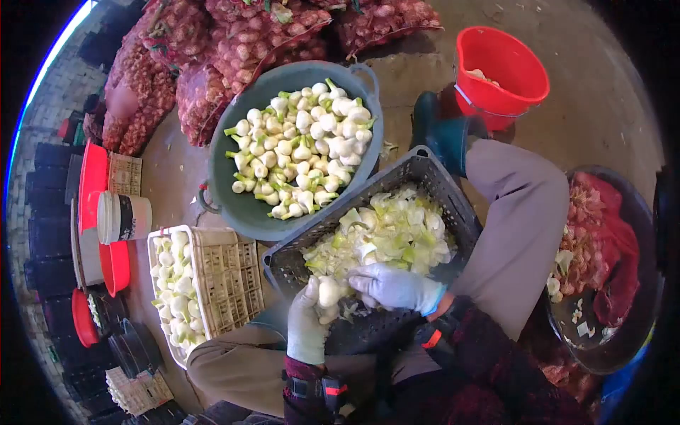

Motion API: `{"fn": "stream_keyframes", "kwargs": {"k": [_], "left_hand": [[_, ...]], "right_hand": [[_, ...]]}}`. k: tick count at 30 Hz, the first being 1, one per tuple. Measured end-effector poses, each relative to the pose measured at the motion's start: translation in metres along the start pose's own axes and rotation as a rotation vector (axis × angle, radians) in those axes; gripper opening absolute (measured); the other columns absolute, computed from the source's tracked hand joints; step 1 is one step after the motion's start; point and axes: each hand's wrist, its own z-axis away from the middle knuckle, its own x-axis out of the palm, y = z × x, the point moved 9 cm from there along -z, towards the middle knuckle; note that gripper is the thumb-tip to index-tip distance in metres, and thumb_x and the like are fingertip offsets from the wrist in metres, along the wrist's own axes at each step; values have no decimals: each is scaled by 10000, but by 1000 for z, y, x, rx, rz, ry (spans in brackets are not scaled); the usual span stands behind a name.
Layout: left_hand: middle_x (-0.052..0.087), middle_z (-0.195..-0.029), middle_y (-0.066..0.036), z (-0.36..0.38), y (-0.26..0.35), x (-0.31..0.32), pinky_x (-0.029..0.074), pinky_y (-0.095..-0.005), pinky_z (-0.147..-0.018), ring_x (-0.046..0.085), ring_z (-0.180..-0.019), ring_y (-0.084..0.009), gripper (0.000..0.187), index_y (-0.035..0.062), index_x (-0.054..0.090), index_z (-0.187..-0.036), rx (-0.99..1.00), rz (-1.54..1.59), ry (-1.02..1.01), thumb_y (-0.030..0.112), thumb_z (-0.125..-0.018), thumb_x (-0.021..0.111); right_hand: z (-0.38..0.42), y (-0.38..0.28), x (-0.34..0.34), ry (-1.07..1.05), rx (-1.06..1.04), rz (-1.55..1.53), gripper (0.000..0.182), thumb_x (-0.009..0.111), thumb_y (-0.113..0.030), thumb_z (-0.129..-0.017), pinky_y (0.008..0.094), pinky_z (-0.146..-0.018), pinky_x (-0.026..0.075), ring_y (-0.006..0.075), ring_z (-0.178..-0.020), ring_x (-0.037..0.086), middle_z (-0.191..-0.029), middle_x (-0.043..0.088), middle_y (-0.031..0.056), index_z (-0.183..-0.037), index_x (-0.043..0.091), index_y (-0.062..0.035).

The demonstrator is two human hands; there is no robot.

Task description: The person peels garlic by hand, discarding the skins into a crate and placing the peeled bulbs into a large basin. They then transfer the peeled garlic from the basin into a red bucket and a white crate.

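My left hand [308,327], in a pale glove, grips a white onion [328,290] over the near end of a dark plastic crate [425,173] resting on my lap. My right hand [394,288], also gloved, touches the same onion from the right, fingers curled on it; whether it holds a tool is hidden. The crate holds a heap of pale green and white onion trimmings [386,234]. Beyond it, a grey round tub [234,212] is filled with several peeled white onions [304,145].
A white crate [230,273] with more peeled onions lies at my left. A red bucket [506,60] stands at the far right, a dark basin [637,212] with red scraps at my right. Red mesh sacks of onions [212,42] pile up behind. Boots [439,131] show beyond the crate.
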Motion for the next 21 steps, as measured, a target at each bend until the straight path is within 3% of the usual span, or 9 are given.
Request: {"fn": "stream_keyframes", "kwargs": {"k": [2,4,5,9,12,15,16,19,21], "left_hand": [[651,-818,-92,-5,-3,3,347,-221,-399,527,-515,-127,406,17,591,-1028,-30,25,-62,413,-963,528],[665,-854,-100,-3,-3,5,335,-209,-419,526,-538,-114,408,16,593,-1037,-12,-28,-8,412,-950,549],[680,-889,-108,-4,1,8,324,-198,-439,524,-561,-100,412,14,595,-1045,6,-81,44,411,-937,571],[652,-962,-82,0,17,19,454,-236,-653,599,-778,-124,422,-36,583,-1125,98,-266,-12,297,-881,668],[625,-975,-91,17,37,47,481,-274,-777,610,-835,-173,442,-65,560,-1183,176,-308,14,206,-856,683],[617,-1027,-114,13,42,35,476,-296,-865,616,-892,-197,464,-76,549,-1215,358,-560,60,144,-830,685],[625,-1077,-134,11,42,30,478,-293,-858,611,-927,-185,437,-71,566,-1198,354,-714,128,110,-817,680],[632,-1096,-102,4,25,22,471,-285,-886,608,-960,-177,551,-96,536,-1231,127,-429,101,206,-816,735],[635,-1104,-103,3,19,20,476,-287,-883,603,-991,-174,565,-91,536,-1237,189,-312,73,260,-839,728]], "right_hand": [[1,-10,-10,-3,-62,107,317,565,-307,-965,317,-595,473,175,-624,575,-714,599,77,-1120,600,-33],[23,-62,-15,320,-574,730,351,633,-340,-901,377,-631,490,275,-689,629,-776,642,131,-1082,619,-40],[18,-58,-8,310,-604,725,347,674,-356,-844,426,-661,491,349,-750,639,-822,656,158,-1007,649,-50],[14,-52,-8,323,-529,708,263,679,-299,-858,398,-675,502,322,-760,648,-821,661,154,-955,680,-55],[-12,0,-18,172,-125,86,189,667,-213,-879,376,-645,490,301,-706,627,-776,644,162,-924,662,-30],[2,-36,-18,327,-352,519,206,650,-209,-886,379,-677,503,316,-737,640,-812,656,180,-965,663,-19],[1,-41,-13,292,-266,598,227,624,-200,-895,393,-716,511,346,-782,650,-849,660,211,-1002,661,-4],[-3,-33,-18,329,-209,322,238,609,-202,-898,414,-732,509,376,-807,649,-867,656,239,-995,655,10],[-11,-18,-16,370,-279,267,250,609,-193,-893,411,-735,510,385,-813,651,-877,657,251,-1018,647,20]]}}
